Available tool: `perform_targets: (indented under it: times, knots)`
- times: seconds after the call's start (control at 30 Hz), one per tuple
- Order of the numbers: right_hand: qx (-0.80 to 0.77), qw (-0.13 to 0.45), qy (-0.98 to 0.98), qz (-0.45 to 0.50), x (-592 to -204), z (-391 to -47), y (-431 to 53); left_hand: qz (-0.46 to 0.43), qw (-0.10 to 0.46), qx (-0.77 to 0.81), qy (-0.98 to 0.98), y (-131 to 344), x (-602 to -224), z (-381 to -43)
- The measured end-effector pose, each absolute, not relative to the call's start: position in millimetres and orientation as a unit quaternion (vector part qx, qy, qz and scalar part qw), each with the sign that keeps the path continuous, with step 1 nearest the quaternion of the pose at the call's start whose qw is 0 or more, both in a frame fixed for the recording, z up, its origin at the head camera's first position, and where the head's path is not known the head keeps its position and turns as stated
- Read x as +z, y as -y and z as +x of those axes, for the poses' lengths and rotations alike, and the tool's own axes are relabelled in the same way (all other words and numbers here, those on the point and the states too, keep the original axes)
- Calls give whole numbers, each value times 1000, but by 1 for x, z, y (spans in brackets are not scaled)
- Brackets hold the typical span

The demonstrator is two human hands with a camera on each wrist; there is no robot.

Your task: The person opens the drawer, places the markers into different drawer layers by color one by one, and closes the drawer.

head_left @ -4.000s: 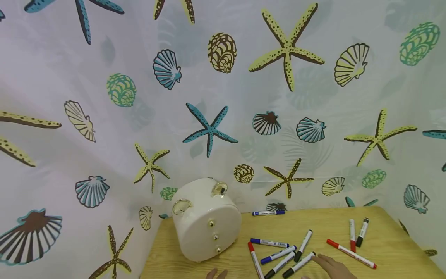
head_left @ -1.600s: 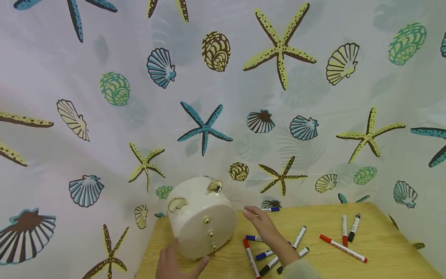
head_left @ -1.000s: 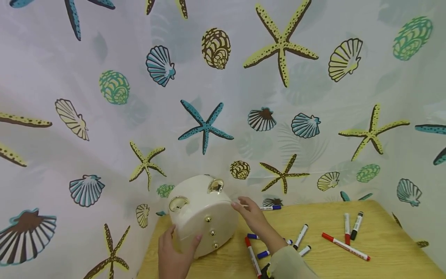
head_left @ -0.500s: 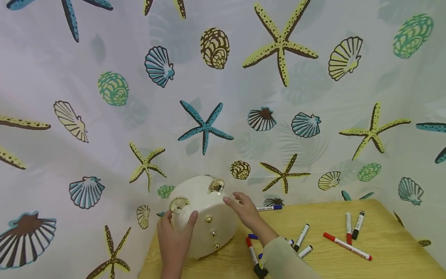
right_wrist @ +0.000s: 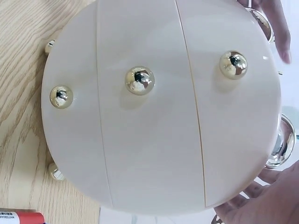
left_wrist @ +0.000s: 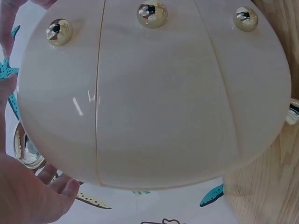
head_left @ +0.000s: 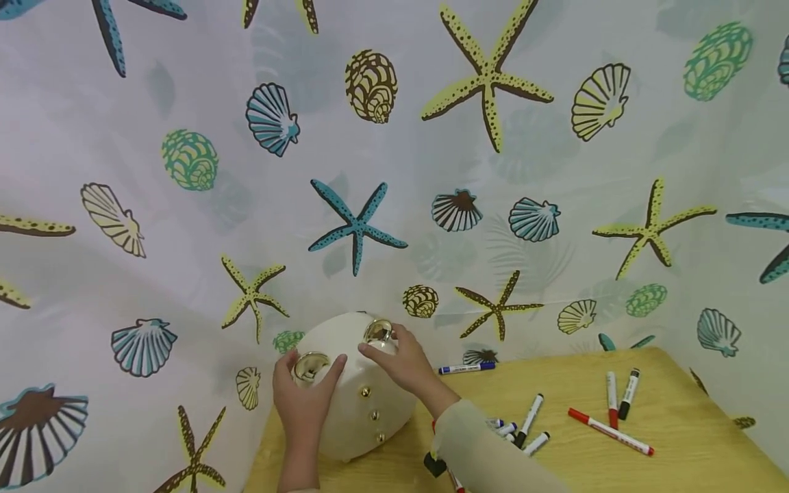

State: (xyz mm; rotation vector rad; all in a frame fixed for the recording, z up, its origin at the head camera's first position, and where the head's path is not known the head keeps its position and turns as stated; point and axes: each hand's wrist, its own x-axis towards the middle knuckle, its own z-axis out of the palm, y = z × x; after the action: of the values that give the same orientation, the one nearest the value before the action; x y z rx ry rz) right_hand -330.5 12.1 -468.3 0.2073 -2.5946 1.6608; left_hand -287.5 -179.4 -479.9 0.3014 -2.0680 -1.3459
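A glossy white rounded drawer box [head_left: 342,428] with gold round ears stands tilted away at the table's left. Three gold knobs line its front; the middle one [right_wrist: 140,80] shows large in the right wrist view. My left hand [head_left: 302,404] spreads thumb and fingers around the left ear [head_left: 311,368]. Around the right ear [head_left: 377,331] my right hand [head_left: 407,363] arches, thumb in front and fingers behind. In the left wrist view, left fingertips [left_wrist: 65,186] lie at the box's edge, with thumb and fingers apart. Drawer seams cross the front.
Several whiteboard markers lie right of the box: a blue one [head_left: 466,368] behind, a red one [head_left: 610,432] and a black one [head_left: 629,394] farther right. More are partly hidden by the right sleeve [head_left: 487,445]. A shell-patterned curtain [head_left: 431,253] hangs behind the wooden table [head_left: 678,418].
Both hands have come from the table's front edge to the box's sides, then risen to its two gold ears. The box stays in place; the right sleeve now covers more markers.
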Motion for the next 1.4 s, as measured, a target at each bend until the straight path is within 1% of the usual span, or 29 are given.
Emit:
perform_targets:
  times: [0.13, 0.27, 0.4, 0.57, 0.7, 0.8, 0.93, 1.03, 1.17, 1.4]
  knots:
    - [534, 28, 843, 58, -471, -331, -5, 101, 309, -523, 788, 182, -483, -294]
    - [524, 52, 848, 60, -470, -338, 0, 85, 293, -535, 788, 181, -481, -296]
    - [517, 79, 850, 62, -465, -350, 3, 69, 306, -537, 783, 183, -479, -302]
    - [508, 83, 855, 58, -457, -356, 7, 59, 325, -535, 778, 190, -482, -313]
    - [501, 86, 858, 68, -458, -359, 11, 49, 320, -552, 769, 194, -486, -320]
    - [505, 91, 855, 70, -461, -360, 11, 41, 293, -582, 757, 196, -489, -323]
    - [509, 94, 853, 65, -464, -362, 11, 34, 222, -637, 738, 200, -491, -328]
    - [510, 90, 853, 62, -468, -366, 11, 34, 175, -646, 742, 201, -484, -326]
    - [509, 89, 854, 65, -475, -366, 11, 41, 158, -642, 750, 202, -483, -325]
    - [501, 102, 856, 74, -478, -362, 12, 37, 167, -650, 741, 205, -492, -325]
